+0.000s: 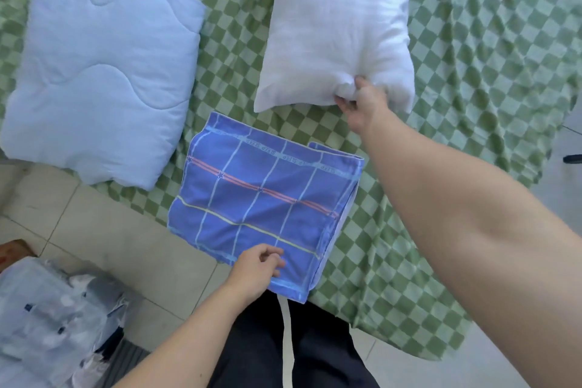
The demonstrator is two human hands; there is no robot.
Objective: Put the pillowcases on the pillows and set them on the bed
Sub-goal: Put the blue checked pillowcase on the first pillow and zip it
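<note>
Pillow (337, 25), bare and white, lies on the green checked bed (472, 72) at about one o'clock from the person standing at the bed's near corner. The right hand (362, 104) reaches out and pinches a bunched fold of the pillow's near edge. Folded flat at the centre, just short of the pillow, is a blue checked pillowcase (261, 198); its near corner hangs past the mattress edge over the tiled floor (126, 246). The left hand (258, 268) rests on that overhanging corner with fingers loosely curled, and I cannot tell whether it truly grips the cloth or only touches it.

A pale blue quilted cushion (100, 72) sits at ten o'clock, well apart from the pillow, its near corner also poking over the bed's edge. A heap of clear plastic wrapping (53, 318) lies on the floor at eight o'clock.

The likely trouble: the hold on the pillow is a small pinch of fabric, so a quick pull could let it slip free. Dragging the pillow toward six o'clock would also sweep it across the pillowcase and might push that off the edge onto the floor, since so little of the near corner is supported. Open bed lies at three o'clock, rumpled but free, which looks like the safer room for working.
</note>
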